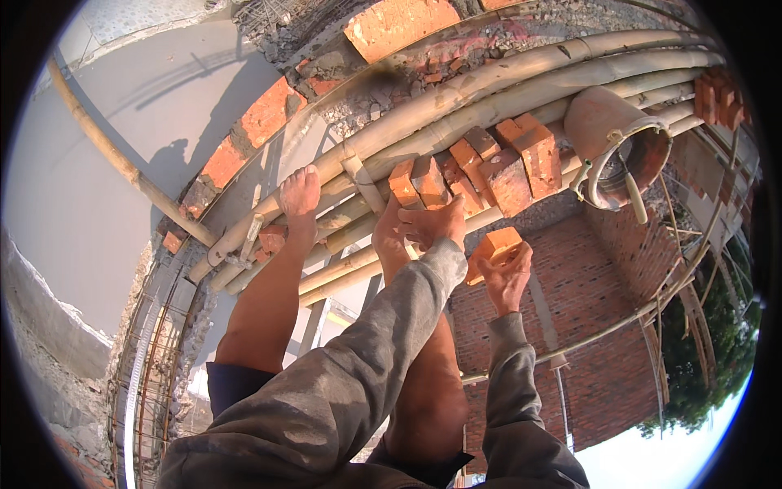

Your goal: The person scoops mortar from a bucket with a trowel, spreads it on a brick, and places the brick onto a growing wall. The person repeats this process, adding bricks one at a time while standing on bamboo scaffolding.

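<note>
A single orange brick [494, 242] is gripped in my right hand [508, 277], held out past the edge of the bamboo poles. My left hand [437, 223] has its fingers apart with nothing seen in them. It is just below a row of bricks [470, 169] laid on the poles, close to the nearest ones; whether it touches them I cannot tell. Some bricks in the row stand on edge and some are stacked. My bare left foot [301, 192] rests on the poles, and my right foot is partly hidden behind my left hand.
Bundled bamboo poles [489, 106] form the narrow footing. At right on them lies a tilted mortar-stained bucket [603, 122] with a tool handle [634, 198] sticking out. A broken brick wall edge [269, 112] runs alongside. Far below stands a brick wall [562, 318].
</note>
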### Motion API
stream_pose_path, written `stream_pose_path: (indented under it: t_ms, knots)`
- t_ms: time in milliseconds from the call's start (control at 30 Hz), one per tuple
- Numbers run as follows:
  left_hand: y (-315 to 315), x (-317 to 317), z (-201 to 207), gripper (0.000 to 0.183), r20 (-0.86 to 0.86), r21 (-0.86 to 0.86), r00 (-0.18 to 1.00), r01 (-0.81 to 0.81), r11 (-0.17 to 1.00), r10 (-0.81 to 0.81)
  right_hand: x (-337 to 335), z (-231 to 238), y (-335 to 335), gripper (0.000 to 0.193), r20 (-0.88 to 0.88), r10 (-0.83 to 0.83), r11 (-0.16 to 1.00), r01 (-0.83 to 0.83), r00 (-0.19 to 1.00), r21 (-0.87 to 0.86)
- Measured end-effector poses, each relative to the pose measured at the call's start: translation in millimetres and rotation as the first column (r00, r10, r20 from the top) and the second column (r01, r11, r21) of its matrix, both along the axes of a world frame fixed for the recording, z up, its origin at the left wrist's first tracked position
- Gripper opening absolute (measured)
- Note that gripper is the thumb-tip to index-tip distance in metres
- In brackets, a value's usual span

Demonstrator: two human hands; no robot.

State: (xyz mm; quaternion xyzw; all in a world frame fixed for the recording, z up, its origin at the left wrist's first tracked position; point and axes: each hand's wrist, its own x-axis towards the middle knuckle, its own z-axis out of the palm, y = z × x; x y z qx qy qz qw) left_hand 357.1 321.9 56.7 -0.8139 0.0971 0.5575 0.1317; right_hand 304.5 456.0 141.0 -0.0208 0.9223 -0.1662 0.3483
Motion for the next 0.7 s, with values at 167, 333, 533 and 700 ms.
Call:
stream_pose_path:
  t_ms: [167,333,533,700]
  knots:
    - [-47,15,21,0.051,-0.140,0.069,0.946,0.302,0.951,-0.291,9,-49,8,0.057,-0.102,-0.092,0.995,0.089,0.991,-0.040]
    - [-197,83,-6,0.027,-0.553,-0.191,0.112,0.947,0.257,-0.826,14,-98,24,0.051,-0.157,-0.105,0.994,0.104,0.982,-0.015]
    - [-371,216,9,0.027,-0.439,-0.249,0.011,0.959,0.133,-0.899,1,-149,31,0.044,-0.166,-0.048,0.998,0.052,0.985,0.020]
    - [-385,351,8,0.045,-0.363,-0.059,-0.084,0.996,-0.067,-0.928,-34,-165,33,0.039,-0.176,0.069,0.997,-0.059,0.982,0.058]
